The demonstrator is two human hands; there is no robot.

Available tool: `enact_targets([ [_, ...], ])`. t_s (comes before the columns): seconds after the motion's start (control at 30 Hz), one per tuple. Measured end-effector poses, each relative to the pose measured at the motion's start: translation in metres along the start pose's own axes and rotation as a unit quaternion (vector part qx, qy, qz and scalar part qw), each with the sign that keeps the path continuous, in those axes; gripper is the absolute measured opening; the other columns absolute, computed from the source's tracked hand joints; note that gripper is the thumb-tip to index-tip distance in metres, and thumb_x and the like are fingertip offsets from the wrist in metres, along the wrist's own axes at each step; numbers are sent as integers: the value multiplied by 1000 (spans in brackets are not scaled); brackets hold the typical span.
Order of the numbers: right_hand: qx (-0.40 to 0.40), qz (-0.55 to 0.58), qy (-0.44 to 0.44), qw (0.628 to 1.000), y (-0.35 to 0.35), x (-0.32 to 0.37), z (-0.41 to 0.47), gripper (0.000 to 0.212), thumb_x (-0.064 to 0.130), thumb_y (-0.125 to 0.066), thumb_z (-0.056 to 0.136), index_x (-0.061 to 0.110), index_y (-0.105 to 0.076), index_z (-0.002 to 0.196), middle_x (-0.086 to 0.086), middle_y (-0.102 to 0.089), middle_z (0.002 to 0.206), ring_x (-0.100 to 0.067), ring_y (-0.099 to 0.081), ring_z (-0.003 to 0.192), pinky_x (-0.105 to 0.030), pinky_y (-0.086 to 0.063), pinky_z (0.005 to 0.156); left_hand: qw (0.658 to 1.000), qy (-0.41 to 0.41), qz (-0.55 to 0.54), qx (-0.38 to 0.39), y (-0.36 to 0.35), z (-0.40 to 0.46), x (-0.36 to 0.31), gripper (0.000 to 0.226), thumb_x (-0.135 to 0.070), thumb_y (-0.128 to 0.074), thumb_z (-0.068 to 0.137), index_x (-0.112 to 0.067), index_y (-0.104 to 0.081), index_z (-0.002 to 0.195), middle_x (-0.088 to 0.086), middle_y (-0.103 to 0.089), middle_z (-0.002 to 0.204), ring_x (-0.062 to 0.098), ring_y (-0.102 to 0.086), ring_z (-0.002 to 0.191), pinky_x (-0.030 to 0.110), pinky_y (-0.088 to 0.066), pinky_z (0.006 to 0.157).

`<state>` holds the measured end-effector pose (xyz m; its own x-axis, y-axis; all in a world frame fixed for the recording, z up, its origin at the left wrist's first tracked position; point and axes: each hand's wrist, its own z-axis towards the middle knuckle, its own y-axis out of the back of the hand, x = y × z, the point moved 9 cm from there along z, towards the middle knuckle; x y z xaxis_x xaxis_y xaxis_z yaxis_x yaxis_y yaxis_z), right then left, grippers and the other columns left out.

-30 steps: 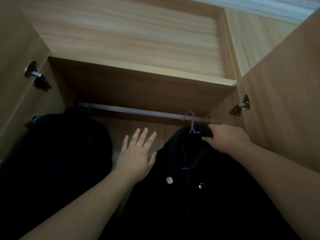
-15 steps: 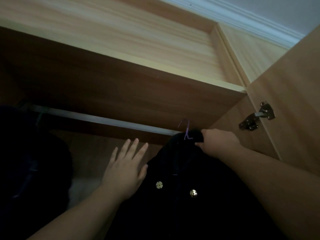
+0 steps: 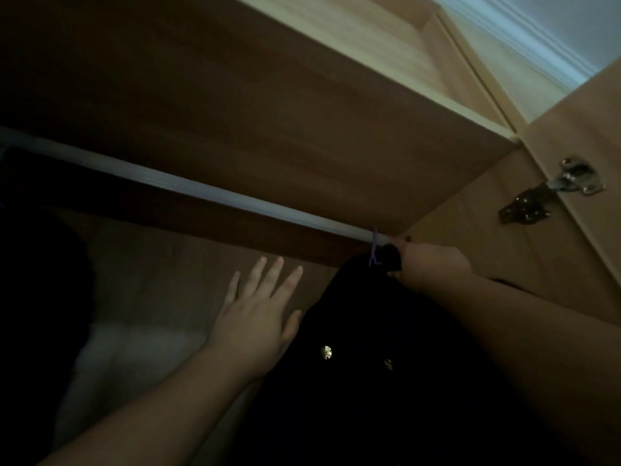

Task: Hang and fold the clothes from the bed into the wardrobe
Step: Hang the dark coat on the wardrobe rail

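Note:
A black coat (image 3: 376, 381) with gold buttons hangs on a purple hanger (image 3: 373, 247), whose hook sits over the metal rail (image 3: 201, 191) at its right end inside the wardrobe. My right hand (image 3: 426, 262) grips the coat's collar just right of the hook. My left hand (image 3: 258, 317) is open with fingers spread, its thumb side against the coat's left edge. The hanger's shoulders are hidden under the coat.
Dark clothes (image 3: 37, 280) hang at the left end of the rail. A wooden shelf (image 3: 268, 105) lies just above the rail. The open right door (image 3: 588, 169) carries a metal hinge (image 3: 551, 193). Something pale (image 3: 127, 358) lies low at the back.
The view has tilted up and moved closer to the rail. My right hand has pushed the coat and hanger rightwards along the rail to the side wall. My left hand stays open beside the coat.

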<state>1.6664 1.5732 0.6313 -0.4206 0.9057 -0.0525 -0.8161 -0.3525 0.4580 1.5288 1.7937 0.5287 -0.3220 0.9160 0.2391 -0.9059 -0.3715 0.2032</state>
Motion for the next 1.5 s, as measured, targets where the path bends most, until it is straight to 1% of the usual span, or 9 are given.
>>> enact_targets([
  [0.17,-28,-58,-3,998,2,6,-15,42,48,-51,95,18,-57,124,-5,-66,113,-26,-64,100,-32,-42,70,999,14,-38,0,-21,-7,-14,72,-61,-6,86,-40,0,155,-4,-4,166,19,4,152,48,-6,122],
  [0.33,-40,-102,-17,994,9,12,-41,66,63,-38,96,21,-33,147,-5,-59,125,-24,-60,97,-31,-40,61,998,15,-68,9,-40,-28,-33,69,-60,-12,90,-40,2,155,-4,-6,166,19,3,152,46,-8,121],
  [0.43,-91,-118,-6,989,9,29,-80,69,55,-31,100,11,-25,153,-15,-42,146,-32,-48,122,-41,-40,85,996,25,-84,18,-47,-52,-38,73,-61,-10,87,-37,-5,156,-1,-12,166,23,-4,152,49,-14,120],
  [0.5,-92,-130,10,987,0,47,-117,72,54,-27,100,9,-18,155,-18,-25,158,-36,-27,142,-55,-25,110,993,39,-107,36,-59,-79,-39,75,-60,-13,86,-35,-8,157,1,-13,165,25,-6,152,50,-14,120],
  [0.57,-54,-117,25,991,-21,64,-161,74,54,-25,99,11,-11,157,-16,-11,164,-35,-7,151,-59,-7,119,986,58,-142,70,-78,-115,-41,77,-61,-13,86,-33,-7,157,2,-9,166,25,-3,152,50,-12,121],
  [0.63,-31,-92,43,994,-42,79,-214,76,55,-26,97,13,-7,157,-15,-5,165,-34,-1,152,-57,-4,121,973,79,-184,112,-100,-159,-44,78,-63,-13,86,-32,-5,157,3,-5,166,24,2,152,51,-12,121],
  [1.1,186,-54,145,970,-181,97,-512,76,44,-54,83,13,-39,151,-14,-33,158,-31,-23,149,-58,-12,120,894,107,-243,361,-162,-434,-126,66,-61,-20,99,-41,13,154,-1,21,163,23,27,148,56,7,119],
  [1.27,264,-86,150,949,-227,73,-555,73,42,-48,87,11,-36,151,-17,-24,161,-33,-18,151,-57,-5,121,870,50,-229,434,-192,-477,-141,69,-62,-22,99,-40,13,154,2,26,162,24,25,148,54,9,120],
  [1.5,314,-160,122,928,-253,23,-559,79,31,-72,71,2,-50,142,-23,-34,155,-38,-29,146,-53,1,118,818,-13,-250,518,-241,-483,-187,76,-61,-31,99,-36,15,154,5,25,162,23,21,149,46,7,122],
])
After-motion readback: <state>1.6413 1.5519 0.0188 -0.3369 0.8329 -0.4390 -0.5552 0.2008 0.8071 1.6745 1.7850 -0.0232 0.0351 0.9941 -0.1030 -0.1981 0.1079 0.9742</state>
